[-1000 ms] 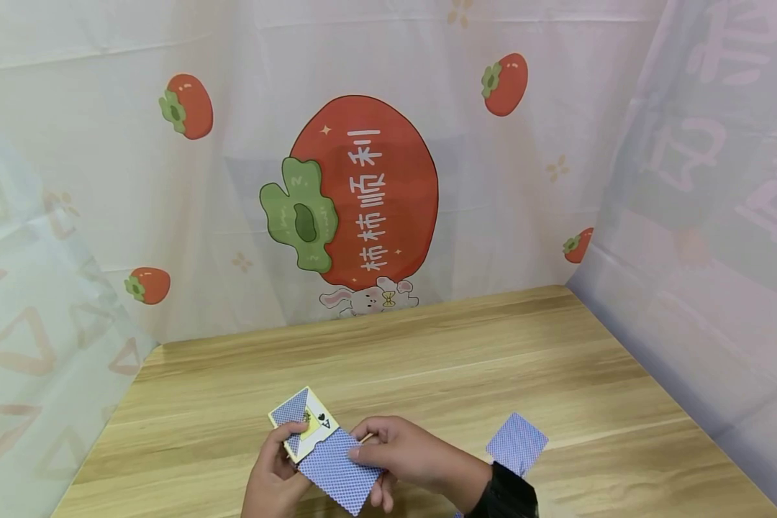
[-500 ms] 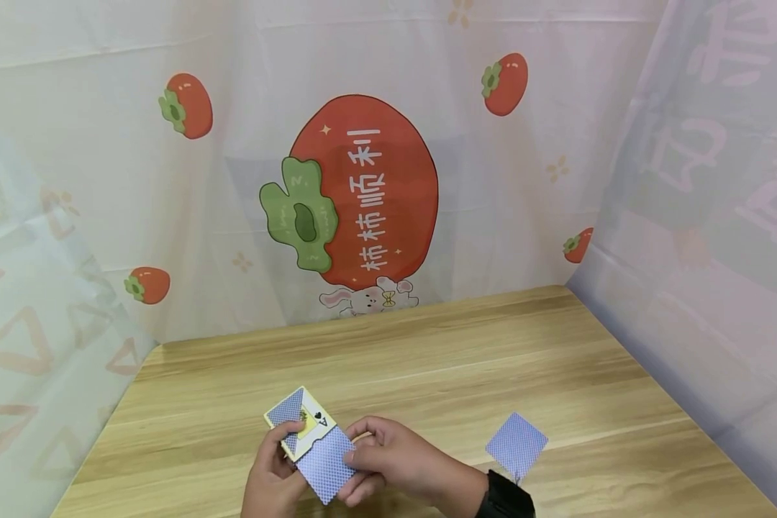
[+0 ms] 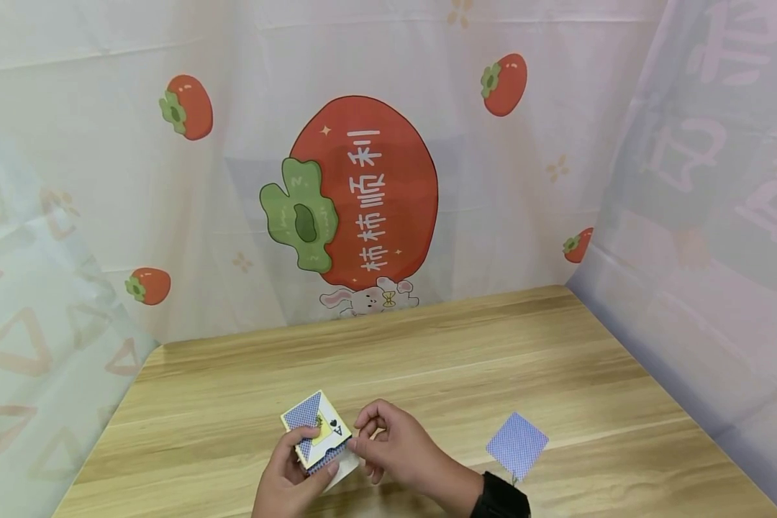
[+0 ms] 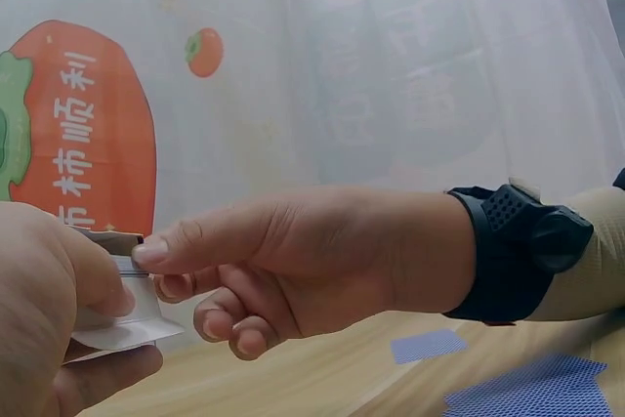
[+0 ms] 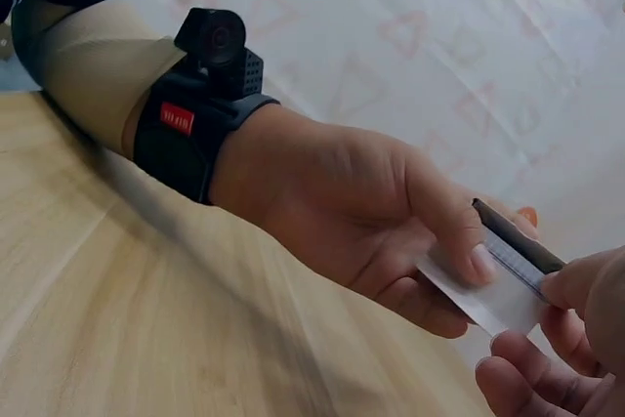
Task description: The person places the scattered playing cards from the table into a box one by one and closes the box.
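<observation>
My left hand (image 3: 291, 471) grips a playing card box (image 3: 337, 432) with an ace of spades and blue checks on its face. Its thumb lies along the box's open end, where a white flap (image 4: 127, 334) sticks out. Inside the opening shows the edge of a stack of playing cards (image 5: 518, 259). My right hand (image 3: 398, 442) is at the same end, its thumb tip and forefinger pinching at the corner of the opening while the other fingers curl below. The box is held tilted above the wooden table.
A blue-backed playing card (image 3: 516, 446) lies on the wooden table (image 3: 388, 360) to the right, near the right wrist. More blue-backed cards (image 4: 532, 388) lie close by in the left wrist view. White printed curtains (image 3: 233, 108) stand behind and at both sides.
The blue-backed cards that stuck out of the box have slid into it. The box has turned, showing its white flap, and my right hand has shifted up to the opening's edge.
</observation>
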Motion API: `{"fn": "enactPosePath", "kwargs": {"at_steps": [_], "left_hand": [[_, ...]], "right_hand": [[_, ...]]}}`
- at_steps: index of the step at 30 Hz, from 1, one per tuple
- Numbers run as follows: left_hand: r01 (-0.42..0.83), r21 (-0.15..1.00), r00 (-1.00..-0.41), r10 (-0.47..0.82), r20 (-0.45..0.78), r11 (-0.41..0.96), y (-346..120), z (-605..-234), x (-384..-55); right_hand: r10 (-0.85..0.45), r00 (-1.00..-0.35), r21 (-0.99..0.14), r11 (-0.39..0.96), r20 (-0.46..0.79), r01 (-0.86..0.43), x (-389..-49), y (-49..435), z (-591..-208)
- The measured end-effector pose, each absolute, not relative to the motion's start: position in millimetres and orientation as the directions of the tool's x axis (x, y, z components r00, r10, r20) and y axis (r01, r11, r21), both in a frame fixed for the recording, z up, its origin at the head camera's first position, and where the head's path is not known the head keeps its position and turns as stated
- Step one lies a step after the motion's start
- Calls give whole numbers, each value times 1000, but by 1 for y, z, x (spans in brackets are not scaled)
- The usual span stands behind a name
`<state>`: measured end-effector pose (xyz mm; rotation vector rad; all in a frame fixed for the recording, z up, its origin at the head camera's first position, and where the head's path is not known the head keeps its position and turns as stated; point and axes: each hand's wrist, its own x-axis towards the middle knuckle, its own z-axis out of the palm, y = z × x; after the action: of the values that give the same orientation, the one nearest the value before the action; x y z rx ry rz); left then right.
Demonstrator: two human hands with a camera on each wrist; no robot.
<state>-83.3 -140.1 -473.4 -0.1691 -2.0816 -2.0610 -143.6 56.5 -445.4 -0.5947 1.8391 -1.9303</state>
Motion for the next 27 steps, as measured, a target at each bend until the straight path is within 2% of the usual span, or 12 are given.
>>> {"fn": "enactPosePath", "kwargs": {"at_steps": [8,18,27], "left_hand": [[199,980,-977,-76,200,28,-138,-471,-82],[156,988,-984,-88,156,13,-141,-470,-82],[63,998,-990,-127,63,6,-140,-468,-82]], "right_hand": [[-563,-824,-997,10,59,-78,-146,58,-445],[-566,-824,-977,151,39,-150,-148,60,-443],[-552,-831,-886,348,70,-306,-159,89,-439]]}}
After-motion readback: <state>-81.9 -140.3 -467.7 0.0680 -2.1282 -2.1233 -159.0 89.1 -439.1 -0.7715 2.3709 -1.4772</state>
